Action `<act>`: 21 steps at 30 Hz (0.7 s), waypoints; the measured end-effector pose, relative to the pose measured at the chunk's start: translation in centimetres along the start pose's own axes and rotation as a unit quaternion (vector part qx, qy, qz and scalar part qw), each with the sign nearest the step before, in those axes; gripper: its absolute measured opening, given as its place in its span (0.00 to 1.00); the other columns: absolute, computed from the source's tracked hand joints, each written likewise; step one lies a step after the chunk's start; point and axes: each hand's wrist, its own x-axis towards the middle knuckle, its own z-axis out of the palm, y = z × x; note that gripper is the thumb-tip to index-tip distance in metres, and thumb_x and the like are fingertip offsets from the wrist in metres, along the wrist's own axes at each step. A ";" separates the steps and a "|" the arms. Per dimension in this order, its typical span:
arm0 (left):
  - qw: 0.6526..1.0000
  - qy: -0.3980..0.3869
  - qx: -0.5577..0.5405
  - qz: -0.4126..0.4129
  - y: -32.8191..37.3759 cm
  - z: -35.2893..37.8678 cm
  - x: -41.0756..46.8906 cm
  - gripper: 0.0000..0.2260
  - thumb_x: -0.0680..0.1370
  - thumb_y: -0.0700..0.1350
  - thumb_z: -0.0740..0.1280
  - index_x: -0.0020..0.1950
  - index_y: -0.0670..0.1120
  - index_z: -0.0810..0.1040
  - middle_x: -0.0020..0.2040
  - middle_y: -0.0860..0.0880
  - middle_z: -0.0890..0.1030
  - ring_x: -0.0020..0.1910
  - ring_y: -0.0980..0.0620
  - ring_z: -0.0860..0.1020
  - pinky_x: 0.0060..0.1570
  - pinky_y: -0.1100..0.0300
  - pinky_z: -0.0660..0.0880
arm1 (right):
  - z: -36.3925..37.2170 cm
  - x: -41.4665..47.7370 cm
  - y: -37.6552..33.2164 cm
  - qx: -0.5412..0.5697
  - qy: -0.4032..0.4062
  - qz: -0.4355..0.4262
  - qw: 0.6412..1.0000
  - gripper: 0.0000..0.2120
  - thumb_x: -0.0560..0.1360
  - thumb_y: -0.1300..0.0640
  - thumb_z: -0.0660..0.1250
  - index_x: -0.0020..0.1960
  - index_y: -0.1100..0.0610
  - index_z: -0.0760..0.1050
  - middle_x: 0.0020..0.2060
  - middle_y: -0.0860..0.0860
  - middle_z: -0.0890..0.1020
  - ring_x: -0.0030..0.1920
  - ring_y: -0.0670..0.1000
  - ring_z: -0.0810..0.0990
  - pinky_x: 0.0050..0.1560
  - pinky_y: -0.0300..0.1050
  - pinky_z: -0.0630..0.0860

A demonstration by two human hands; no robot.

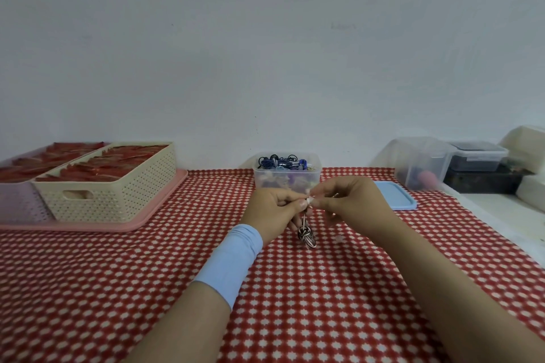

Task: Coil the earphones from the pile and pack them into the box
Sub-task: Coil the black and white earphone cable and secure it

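A coiled black-and-white earphone bundle [307, 236] hangs just above the red checked tablecloth, dangling from a short cord. My left hand [274, 209], with a light blue wristband, pinches the cord's white upper end. My right hand [351, 200] meets it there and pinches the same white end from the right. Directly behind the hands stands a clear plastic box [287, 175], open, filled with coiled blue and black earphones.
A cream perforated basket [112, 186] of red items sits on a pink tray [141, 219] at the left. A blue lid [395, 196] lies right of the box. Clear containers [421, 162] stand at the back right, beyond the cloth's edge.
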 end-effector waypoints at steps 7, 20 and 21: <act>0.998 0.007 -0.051 -0.036 0.1 0.4 -0.1 0.06 0.78 0.35 0.68 0.50 0.41 0.85 0.37 0.47 0.85 0.30 0.55 0.79 0.33 0.64 0.78 | -0.1 0.0 0.2 -0.072 -0.011 -0.039 0.997 0.04 0.73 0.60 0.76 0.43 0.52 0.87 0.34 0.57 0.86 0.31 0.54 0.76 0.35 0.54 0.78; 0.996 -0.011 -0.078 -0.031 -0.3 0.5 0.0 0.08 0.79 0.36 0.67 0.51 0.47 0.83 0.39 0.46 0.86 0.30 0.54 0.79 0.31 0.63 0.77 | 0.1 -0.2 0.2 0.101 -0.029 0.083 0.991 0.05 0.76 0.60 0.73 0.48 0.60 0.86 0.39 0.56 0.85 0.32 0.47 0.77 0.30 0.40 0.75; 0.995 -0.018 -0.085 -0.037 -0.4 0.4 0.0 0.07 0.79 0.36 0.67 0.52 0.44 0.82 0.40 0.45 0.86 0.30 0.54 0.79 0.31 0.63 0.76 | -0.1 -0.2 0.2 0.111 -0.039 0.097 0.988 0.05 0.76 0.60 0.73 0.49 0.61 0.86 0.39 0.56 0.84 0.32 0.47 0.76 0.30 0.40 0.75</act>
